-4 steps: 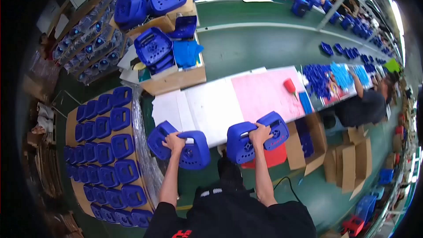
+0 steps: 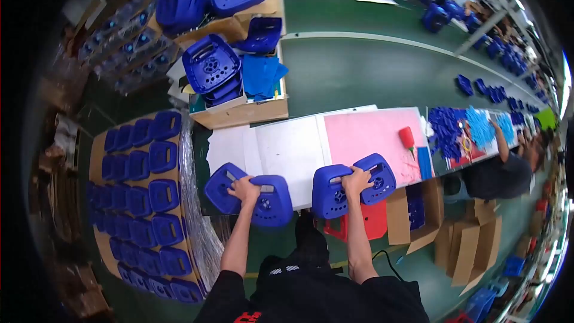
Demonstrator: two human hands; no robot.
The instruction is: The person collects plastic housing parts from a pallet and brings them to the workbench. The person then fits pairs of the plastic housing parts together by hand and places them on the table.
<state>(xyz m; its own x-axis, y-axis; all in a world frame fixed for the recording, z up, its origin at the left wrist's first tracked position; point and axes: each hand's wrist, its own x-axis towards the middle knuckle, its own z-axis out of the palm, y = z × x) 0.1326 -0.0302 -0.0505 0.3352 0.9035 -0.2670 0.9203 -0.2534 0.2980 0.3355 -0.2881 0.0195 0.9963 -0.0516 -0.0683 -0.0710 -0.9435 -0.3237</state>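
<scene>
Each of my hands carries blue plastic housings by their handles, over the near edge of the long table (image 2: 287,149). My left hand (image 2: 244,190) is closed round the handles of a pair of blue housings (image 2: 272,203), which splay apart to either side. On the right, my right hand (image 2: 357,182) grips another pair of blue housings (image 2: 329,194) in the same way. Fingers wrap over the handles and hide part of them. White sheets and a pink sheet (image 2: 371,137) cover the tabletop, with a red bottle (image 2: 406,137) on the pink part.
At the left, a cardboard-topped stack (image 2: 186,203) wrapped in film bears rows of blue housings. Boxes with more housings (image 2: 210,64) stand beyond the table. A red stool (image 2: 373,220) and open cartons (image 2: 433,215) are at the right, near a seated co-worker (image 2: 499,173).
The view has shifted slightly, so the table and surroundings sit a little differently in it. Both hands still hold their housings, which have turned slightly.
</scene>
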